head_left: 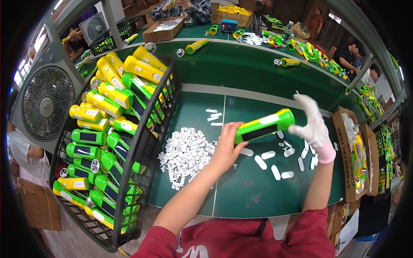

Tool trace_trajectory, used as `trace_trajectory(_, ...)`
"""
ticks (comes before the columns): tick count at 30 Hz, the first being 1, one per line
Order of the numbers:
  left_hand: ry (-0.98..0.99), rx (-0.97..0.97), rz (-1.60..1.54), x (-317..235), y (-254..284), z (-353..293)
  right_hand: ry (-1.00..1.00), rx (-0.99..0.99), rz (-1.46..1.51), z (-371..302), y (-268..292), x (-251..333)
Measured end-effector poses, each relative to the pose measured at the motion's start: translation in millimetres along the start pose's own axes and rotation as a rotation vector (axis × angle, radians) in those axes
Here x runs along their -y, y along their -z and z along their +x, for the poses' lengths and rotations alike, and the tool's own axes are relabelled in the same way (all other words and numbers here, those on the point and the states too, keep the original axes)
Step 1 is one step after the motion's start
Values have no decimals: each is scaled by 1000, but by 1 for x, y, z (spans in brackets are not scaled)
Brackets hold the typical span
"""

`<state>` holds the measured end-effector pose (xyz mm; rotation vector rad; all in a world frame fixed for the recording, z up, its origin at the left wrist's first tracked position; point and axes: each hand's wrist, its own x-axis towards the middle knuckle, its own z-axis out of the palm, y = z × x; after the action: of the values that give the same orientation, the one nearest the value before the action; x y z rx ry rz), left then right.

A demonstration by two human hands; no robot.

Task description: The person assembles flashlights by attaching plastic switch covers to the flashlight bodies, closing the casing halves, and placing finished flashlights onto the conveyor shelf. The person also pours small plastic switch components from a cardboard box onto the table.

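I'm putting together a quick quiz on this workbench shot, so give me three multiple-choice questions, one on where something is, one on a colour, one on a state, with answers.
1. Where does the black basket of torches stand?
A. to the person's left
B. to the person's right
C. on the far bench

2. What colour is the glove on the right hand?
A. black
B. white
C. blue

3. How is the green and yellow torch held?
A. lying on the green table
B. by the left hand alone
C. between both hands, above the table

Answers: 1 A, it sits at the table's left edge. 2 B, white with a pink cuff. 3 C, one hand at each end.
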<state>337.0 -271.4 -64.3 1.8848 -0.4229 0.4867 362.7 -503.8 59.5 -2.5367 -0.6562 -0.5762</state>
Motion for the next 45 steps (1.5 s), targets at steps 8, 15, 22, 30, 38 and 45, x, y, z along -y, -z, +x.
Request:
trace_trajectory(8,238,233,-394,-4,1,-2,-583,730,797,-10,10,-14)
trace_trajectory(15,51,-113,126,0,2,-2,-774,-56,981,-3,-46,-59)
trace_trajectory(22,-177,82,237,-10,-3,-3,-995,-265,1220,77,-126,-121)
trace_trajectory(30,-234,172,318,-2,-3,-12,-912,-55,611,149,-177,-116)
trace_trajectory(38,-240,214,293,4,-13,-11,-874,89,276,195,-224,-198)
trace_trajectory(45,-229,185,293,4,-7,-11,-710,-235,-176,172,-180,-109)
